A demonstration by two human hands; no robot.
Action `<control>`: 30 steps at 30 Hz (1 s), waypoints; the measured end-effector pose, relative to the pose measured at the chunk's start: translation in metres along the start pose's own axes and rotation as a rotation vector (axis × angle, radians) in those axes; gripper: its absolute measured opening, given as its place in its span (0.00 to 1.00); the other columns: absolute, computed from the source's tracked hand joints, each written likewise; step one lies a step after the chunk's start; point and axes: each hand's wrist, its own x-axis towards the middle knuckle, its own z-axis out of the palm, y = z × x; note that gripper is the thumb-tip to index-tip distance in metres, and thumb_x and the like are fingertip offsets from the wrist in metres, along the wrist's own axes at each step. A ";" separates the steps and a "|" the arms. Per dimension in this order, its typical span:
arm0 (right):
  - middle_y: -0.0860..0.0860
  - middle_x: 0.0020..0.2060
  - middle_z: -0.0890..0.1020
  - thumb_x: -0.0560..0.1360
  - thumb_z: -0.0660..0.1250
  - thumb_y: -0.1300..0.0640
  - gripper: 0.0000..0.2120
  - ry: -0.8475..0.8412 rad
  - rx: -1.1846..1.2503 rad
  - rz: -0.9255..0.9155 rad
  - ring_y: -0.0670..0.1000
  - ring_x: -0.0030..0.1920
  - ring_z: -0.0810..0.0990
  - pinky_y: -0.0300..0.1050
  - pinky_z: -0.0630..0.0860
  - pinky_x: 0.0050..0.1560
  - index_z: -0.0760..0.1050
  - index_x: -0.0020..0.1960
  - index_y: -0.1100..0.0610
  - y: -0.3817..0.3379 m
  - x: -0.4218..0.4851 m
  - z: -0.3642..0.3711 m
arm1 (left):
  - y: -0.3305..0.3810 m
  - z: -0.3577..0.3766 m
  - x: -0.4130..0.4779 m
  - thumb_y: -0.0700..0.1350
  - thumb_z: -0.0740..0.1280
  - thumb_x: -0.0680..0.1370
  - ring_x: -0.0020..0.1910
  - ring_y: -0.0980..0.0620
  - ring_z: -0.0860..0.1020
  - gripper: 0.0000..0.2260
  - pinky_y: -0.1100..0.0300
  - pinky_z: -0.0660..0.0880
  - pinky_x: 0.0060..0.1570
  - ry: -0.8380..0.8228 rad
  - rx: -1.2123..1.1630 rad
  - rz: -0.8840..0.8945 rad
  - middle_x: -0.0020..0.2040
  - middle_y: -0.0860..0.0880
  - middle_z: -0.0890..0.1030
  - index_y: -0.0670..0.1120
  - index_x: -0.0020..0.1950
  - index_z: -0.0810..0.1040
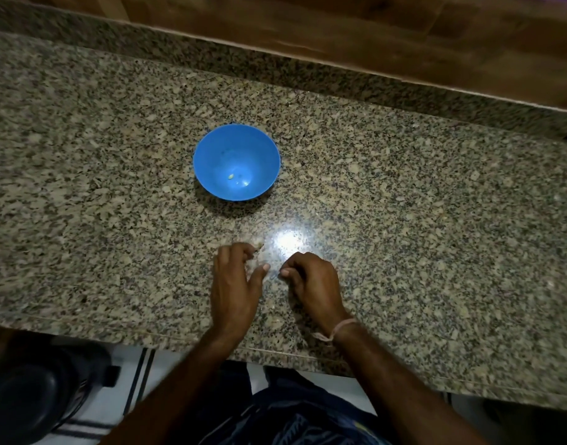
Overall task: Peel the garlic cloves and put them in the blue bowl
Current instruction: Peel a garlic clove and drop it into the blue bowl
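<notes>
Left hand (234,284), right hand (314,282) — near blue bowl (216,154).

One blue bowl (211,155) on one desk (404,203). One small pale bit (230,176) in the bowl. Two hands: one left hand (235,284), one right hand (314,284). One wrist band (343,326).

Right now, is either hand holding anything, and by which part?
Cannot be told. The left hand curls its fingers over a pale, blurred bit, perhaps garlic; the right hand pinches its fingertips, nothing visible between them.
</notes>
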 end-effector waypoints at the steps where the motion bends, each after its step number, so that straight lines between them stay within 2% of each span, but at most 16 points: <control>1: 0.45 0.38 0.82 0.81 0.69 0.53 0.08 0.010 -0.010 -0.019 0.45 0.40 0.80 0.48 0.78 0.40 0.81 0.43 0.50 0.001 0.000 0.001 | -0.003 0.001 -0.007 0.48 0.73 0.78 0.57 0.50 0.73 0.13 0.51 0.76 0.49 -0.029 0.031 -0.002 0.56 0.53 0.72 0.51 0.60 0.74; 5: 0.45 0.40 0.80 0.80 0.70 0.55 0.05 -0.045 -0.176 -0.059 0.48 0.41 0.78 0.48 0.75 0.40 0.78 0.44 0.50 -0.003 -0.002 0.003 | -0.012 0.005 -0.011 0.48 0.75 0.75 0.56 0.48 0.72 0.15 0.52 0.73 0.49 -0.111 0.231 0.042 0.56 0.51 0.75 0.51 0.60 0.76; 8: 0.46 0.41 0.81 0.76 0.72 0.59 0.06 -0.083 -0.299 -0.078 0.48 0.42 0.80 0.47 0.75 0.40 0.77 0.45 0.51 -0.007 -0.001 0.005 | -0.011 0.004 -0.007 0.48 0.77 0.74 0.55 0.50 0.70 0.17 0.55 0.69 0.46 -0.114 0.225 0.026 0.55 0.52 0.74 0.52 0.60 0.76; 12: 0.46 0.41 0.81 0.75 0.72 0.64 0.07 -0.114 -0.282 -0.017 0.42 0.41 0.82 0.46 0.80 0.41 0.77 0.45 0.53 -0.009 -0.002 0.003 | -0.012 0.004 -0.005 0.49 0.77 0.74 0.55 0.50 0.70 0.18 0.56 0.69 0.44 -0.130 0.253 0.022 0.55 0.52 0.74 0.52 0.60 0.75; 16: 0.44 0.36 0.83 0.78 0.72 0.63 0.09 -0.085 -0.165 0.061 0.35 0.37 0.79 0.35 0.74 0.35 0.77 0.42 0.53 -0.009 0.002 -0.002 | -0.012 0.002 -0.004 0.50 0.77 0.75 0.54 0.50 0.70 0.18 0.55 0.71 0.45 -0.146 0.257 0.026 0.56 0.52 0.74 0.53 0.61 0.74; 18: 0.43 0.35 0.83 0.78 0.73 0.62 0.09 -0.104 -0.159 0.088 0.34 0.36 0.79 0.33 0.74 0.35 0.78 0.41 0.52 -0.011 0.005 -0.003 | -0.011 0.001 -0.003 0.49 0.77 0.75 0.54 0.50 0.70 0.18 0.55 0.71 0.46 -0.152 0.269 0.028 0.56 0.52 0.74 0.53 0.61 0.74; 20: 0.44 0.36 0.83 0.77 0.72 0.63 0.09 -0.134 -0.197 0.115 0.38 0.37 0.80 0.40 0.78 0.38 0.78 0.41 0.52 -0.016 0.008 -0.002 | -0.011 0.002 -0.003 0.49 0.77 0.75 0.54 0.50 0.70 0.18 0.56 0.70 0.46 -0.156 0.283 0.029 0.56 0.51 0.74 0.52 0.61 0.74; 23: 0.48 0.39 0.84 0.74 0.71 0.65 0.07 -0.173 -0.311 0.147 0.49 0.40 0.82 0.47 0.79 0.43 0.79 0.42 0.53 -0.024 0.014 0.002 | -0.011 0.001 -0.004 0.48 0.78 0.74 0.53 0.49 0.70 0.18 0.57 0.68 0.46 -0.147 0.295 0.037 0.55 0.50 0.74 0.51 0.60 0.75; 30: 0.54 0.43 0.85 0.74 0.70 0.63 0.05 -0.187 -0.446 0.220 0.58 0.44 0.83 0.46 0.74 0.40 0.83 0.45 0.55 -0.033 0.026 0.008 | -0.010 0.002 -0.004 0.48 0.77 0.74 0.54 0.48 0.71 0.18 0.52 0.73 0.48 -0.141 0.306 0.043 0.55 0.49 0.74 0.51 0.60 0.75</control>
